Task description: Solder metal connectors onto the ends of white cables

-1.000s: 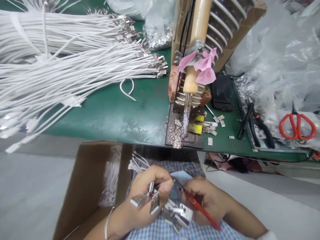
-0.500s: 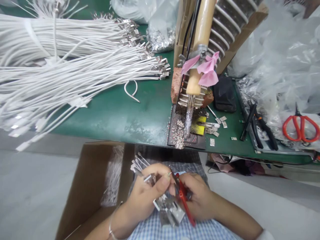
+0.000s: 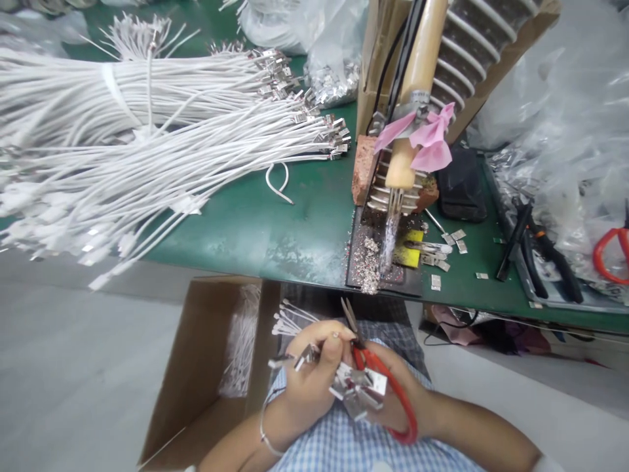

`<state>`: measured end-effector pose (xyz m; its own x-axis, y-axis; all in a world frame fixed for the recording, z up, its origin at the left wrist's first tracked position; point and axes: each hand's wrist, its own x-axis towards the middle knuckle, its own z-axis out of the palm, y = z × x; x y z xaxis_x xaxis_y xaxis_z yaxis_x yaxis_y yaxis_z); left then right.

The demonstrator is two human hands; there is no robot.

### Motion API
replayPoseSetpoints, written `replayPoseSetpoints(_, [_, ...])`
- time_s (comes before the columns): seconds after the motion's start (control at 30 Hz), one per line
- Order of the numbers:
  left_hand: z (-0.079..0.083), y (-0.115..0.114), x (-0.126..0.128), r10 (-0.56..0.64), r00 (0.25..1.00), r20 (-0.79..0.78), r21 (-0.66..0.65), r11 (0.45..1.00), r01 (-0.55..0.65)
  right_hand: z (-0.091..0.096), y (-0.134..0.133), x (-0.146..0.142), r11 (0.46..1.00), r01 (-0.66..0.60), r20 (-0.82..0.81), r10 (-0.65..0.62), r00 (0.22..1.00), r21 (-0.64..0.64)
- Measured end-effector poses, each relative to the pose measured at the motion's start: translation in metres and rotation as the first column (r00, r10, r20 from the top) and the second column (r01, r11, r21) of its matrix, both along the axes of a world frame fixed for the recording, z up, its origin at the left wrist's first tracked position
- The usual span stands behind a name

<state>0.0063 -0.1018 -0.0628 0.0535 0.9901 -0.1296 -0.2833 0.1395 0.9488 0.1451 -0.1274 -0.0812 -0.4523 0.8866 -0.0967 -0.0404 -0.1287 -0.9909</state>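
Observation:
My left hand (image 3: 314, 373) is closed around a bunch of white wires with flat metal clips (image 3: 361, 390) on their ends, held over my lap below the table edge. My right hand (image 3: 400, 400) grips red-handled pliers (image 3: 378, 370), whose dark jaws point up beside my left fingertips. The clips hang between both hands. A wooden-handled soldering iron (image 3: 407, 141) leans tip-down on a dirty black tray (image 3: 381, 259) at the table's front edge.
A big heap of white wires with metal ends (image 3: 147, 144) covers the green table (image 3: 275, 223) on the left. An open cardboard box (image 3: 206, 367) stands below left. Black pliers (image 3: 538, 252), red scissors (image 3: 612, 252) and plastic bags (image 3: 565, 131) lie right.
The red pliers swung from pointing left across my lap to pointing upward. Both hands drew closer together and the clip bunch shifted between them. The view moved left.

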Motion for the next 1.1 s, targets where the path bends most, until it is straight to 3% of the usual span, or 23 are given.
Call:
replayPoseSetpoints(0.1, [-0.005,-0.002,0.0,-0.022,0.999,0.047,0.015,1.0,0.021,-0.002,0.001,0.003,0.998,-0.03,-0.077,0.026,0.997,-0.048])
replayPoseSetpoints(0.17, [-0.006,-0.004,-0.003,-0.062,0.995,0.081,0.018,0.998,0.061,-0.004,0.004,0.01,0.998,-0.062,0.002,0.062,0.998,-0.008])
replayPoseSetpoints(0.23, [-0.005,-0.005,-0.008,-0.11,0.988,0.105,0.016,0.994,0.109,-0.006,0.009,0.019,0.989,-0.078,0.159,0.057,0.986,0.126])
replayPoseSetpoints(0.37, [-0.003,-0.004,-0.015,-0.196,0.972,0.132,-0.004,0.98,0.199,-0.006,0.021,0.037,0.876,-0.154,0.415,-0.058,0.908,0.458])
replayPoseSetpoints(0.47, [0.001,-0.004,-0.015,-0.22,0.966,0.139,-0.033,0.973,0.227,-0.004,0.027,0.047,0.796,-0.216,0.479,-0.104,0.871,0.565])
replayPoseSetpoints(0.73, [0.012,-0.005,-0.012,-0.214,0.972,0.1,-0.082,0.971,0.223,-0.008,0.034,0.058,0.729,-0.263,0.464,-0.085,0.882,0.632])
replayPoseSetpoints(1.1, [0.005,0.005,-0.018,-0.332,0.943,-0.006,0.088,0.939,0.331,-0.009,0.034,0.062,0.71,-0.284,0.426,-0.026,0.904,0.645])
